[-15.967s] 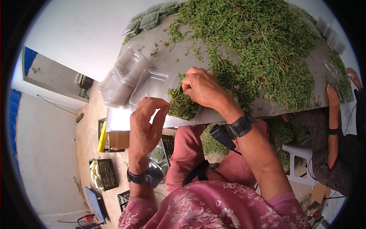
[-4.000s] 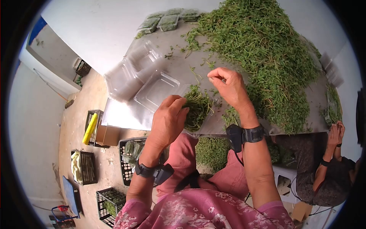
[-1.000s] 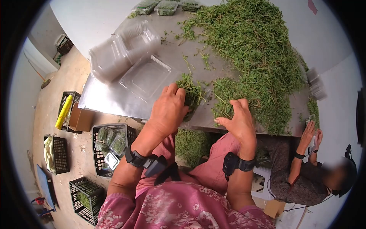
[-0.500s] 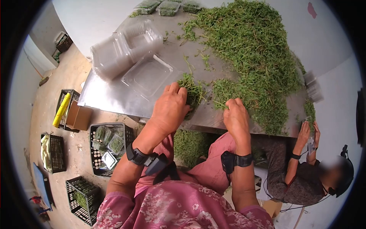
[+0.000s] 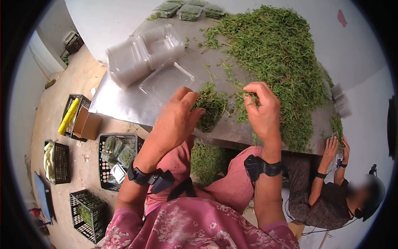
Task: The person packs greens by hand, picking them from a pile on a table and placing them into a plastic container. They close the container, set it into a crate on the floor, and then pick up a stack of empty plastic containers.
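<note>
A clear plastic box [image 5: 168, 83] lies at the near edge of the metal table, its lid flat to the left and its other half filled with green stems [image 5: 210, 108]. My left hand [image 5: 176, 118] is at the left side of those stems, fingers curved and apart, touching the box's edge. To the right, my right hand [image 5: 263, 108] is raised over loose greens, with thumb and forefinger pinched on a few green sprigs [image 5: 251, 98]. Behind it spreads a large heap of greens [image 5: 273, 54].
Stacked empty boxes [image 5: 143, 52] stand at the back left, filled boxes [image 5: 190, 11] at the far edge. Crates [image 5: 120, 164] stand on the floor at left. A co-worker [image 5: 327, 195] sits at the right, hands at the table. Greens [image 5: 207, 162] lie below the table.
My right hand has lifted up from the loose greens with sprigs in its fingers. My left hand has shifted left and its fingers have opened. The view has moved slightly.
</note>
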{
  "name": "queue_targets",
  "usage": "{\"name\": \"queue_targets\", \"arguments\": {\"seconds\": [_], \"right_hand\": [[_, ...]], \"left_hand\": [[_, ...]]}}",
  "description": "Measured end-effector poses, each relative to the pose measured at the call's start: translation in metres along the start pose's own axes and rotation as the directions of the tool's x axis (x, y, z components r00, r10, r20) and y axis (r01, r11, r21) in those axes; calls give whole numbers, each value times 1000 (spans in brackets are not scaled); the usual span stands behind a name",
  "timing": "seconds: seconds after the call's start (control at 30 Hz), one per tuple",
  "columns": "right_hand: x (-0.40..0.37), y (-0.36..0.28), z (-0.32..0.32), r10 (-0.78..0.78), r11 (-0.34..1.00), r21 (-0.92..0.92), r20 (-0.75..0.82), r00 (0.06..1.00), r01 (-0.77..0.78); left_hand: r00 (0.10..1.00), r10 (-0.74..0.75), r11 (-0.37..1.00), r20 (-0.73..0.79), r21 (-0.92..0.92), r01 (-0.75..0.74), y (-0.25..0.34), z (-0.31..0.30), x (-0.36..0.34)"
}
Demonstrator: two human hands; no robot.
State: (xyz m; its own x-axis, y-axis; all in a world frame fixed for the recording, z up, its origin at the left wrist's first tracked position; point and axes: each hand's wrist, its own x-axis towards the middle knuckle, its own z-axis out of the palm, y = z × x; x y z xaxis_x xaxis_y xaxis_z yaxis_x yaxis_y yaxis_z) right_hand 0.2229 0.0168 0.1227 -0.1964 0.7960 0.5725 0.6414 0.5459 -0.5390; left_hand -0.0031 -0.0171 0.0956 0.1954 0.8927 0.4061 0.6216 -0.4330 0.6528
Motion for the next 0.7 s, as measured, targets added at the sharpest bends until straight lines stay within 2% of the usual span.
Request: {"name": "queue_targets", "arguments": {"seconds": [0.1,0.2,0.27,0.37,0.57,0.67,0.7], "right_hand": [[8,-7,18,-202,976,87,14,979,200],[5,-7,34,-218,967,176,194,956,185],[-1,5,46,-240,965,183,313,919,190],[-8,10,50,-248,967,133,290,924,217],[-6,5,31,36,966,238,263,964,-101],[-7,9,32,60,969,216,262,963,-119],[-7,11,34,13,978,199,260,965,-67]], "left_hand": [[993,-19,999,-115,-30,15,-8,-11,-2],[988,-51,997,-143,-62,42,-17,-16,-5],[990,-108,990,-91,-102,99,-18,-13,-8],[992,-121,988,-25,-97,118,-14,-10,-11],[999,-51,998,13,-36,52,-15,3,-11],[998,-58,997,37,-47,60,-9,8,-8],[998,-57,997,41,-45,58,-8,9,-7]]}}
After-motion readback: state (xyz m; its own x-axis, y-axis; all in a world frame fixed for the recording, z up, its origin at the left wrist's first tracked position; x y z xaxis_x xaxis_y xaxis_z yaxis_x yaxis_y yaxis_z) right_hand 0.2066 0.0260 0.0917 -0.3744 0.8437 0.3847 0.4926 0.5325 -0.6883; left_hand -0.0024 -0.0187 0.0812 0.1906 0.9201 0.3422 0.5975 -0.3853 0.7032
